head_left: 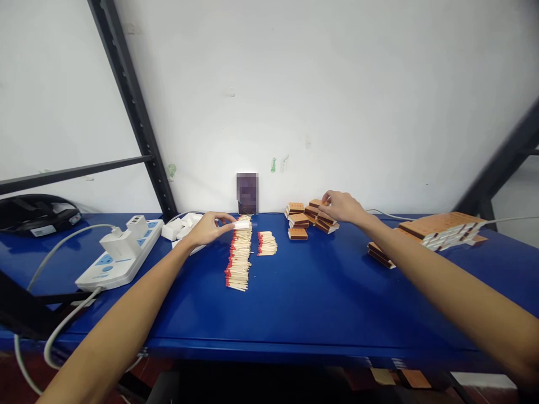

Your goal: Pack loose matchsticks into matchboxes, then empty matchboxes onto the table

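Observation:
My left hand [211, 229] pinches a small white matchbox tray [241, 224] above the far end of a long row of matches [238, 258] with red heads. A shorter group of matches [267, 243] lies just right of that row. On the right, my right hand [340, 205] has its fingers closed at a pile of brown matchboxes [314, 213]. Its fingertips touch a box at the top of the pile; whether they grip it I cannot tell. Beside my left hand lie several white trays [181, 227], partly hidden by the hand.
A white power strip [126, 264] with plugs and cables lies at left, near a black headset [40, 216]. A large block of matchboxes [442, 227] sits at right. A dark pixelated item [247, 193] leans against the wall. Black shelf posts [135, 106] flank the blue table [295, 303].

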Motion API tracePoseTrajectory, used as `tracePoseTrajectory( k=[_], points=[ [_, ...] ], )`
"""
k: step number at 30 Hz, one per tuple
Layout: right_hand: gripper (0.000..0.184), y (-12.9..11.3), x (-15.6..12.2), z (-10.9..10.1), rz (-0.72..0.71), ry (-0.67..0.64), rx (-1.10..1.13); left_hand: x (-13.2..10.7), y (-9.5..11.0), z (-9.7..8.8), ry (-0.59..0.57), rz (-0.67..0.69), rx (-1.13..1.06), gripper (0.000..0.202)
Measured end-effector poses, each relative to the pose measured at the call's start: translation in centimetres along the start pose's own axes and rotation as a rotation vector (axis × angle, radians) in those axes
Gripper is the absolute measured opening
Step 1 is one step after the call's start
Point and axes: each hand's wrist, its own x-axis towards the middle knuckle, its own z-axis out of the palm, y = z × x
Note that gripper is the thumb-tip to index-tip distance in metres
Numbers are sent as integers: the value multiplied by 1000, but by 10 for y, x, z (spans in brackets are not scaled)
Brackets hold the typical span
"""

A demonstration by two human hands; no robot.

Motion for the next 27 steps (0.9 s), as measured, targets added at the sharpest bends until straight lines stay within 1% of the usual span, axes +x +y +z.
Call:
tracePoseTrajectory(
  k=[4, 7, 9, 11, 13, 15, 18, 20, 23, 25, 27],
  points=[
    [43, -14, 15, 9, 85, 19, 47, 0, 0, 0, 29, 9, -66, 39],
    [47, -20, 26, 13, 91, 21, 67, 0, -2, 0, 36, 2, -94, 41],
    [47, -19, 28, 11, 64, 21, 54, 1, -3, 1, 40, -3, -95, 44],
    [46, -16, 25, 2, 28, 32, 26, 2, -3, 1, 45, 0, -75, 47],
    [43, -9, 15, -15, -18, 41, -12, 4, -4, -1, 60, 4, -38, 49],
    [38, 1, -1, -36, -79, 36, -56, 4, -5, -5, 108, 3, 36, 47],
    [33, 22, -28, -69, -188, 0, -105, 4, -9, -14, 242, -42, 249, 44],
    [32, 37, -46, -85, -232, -31, -116, 3, -12, -20, 310, -77, 397, 46],
    [30, 61, -70, -97, -296, -9, -181, 3, -20, -28, 334, -92, 572, 47],
    [26, 76, -82, -98, -355, 17, -246, 3, -24, -32, 314, -112, 650, 46],
    [24, 89, -93, -96, -371, -2, -304, 3, -27, -34, 269, -135, 713, 46]
  ],
)
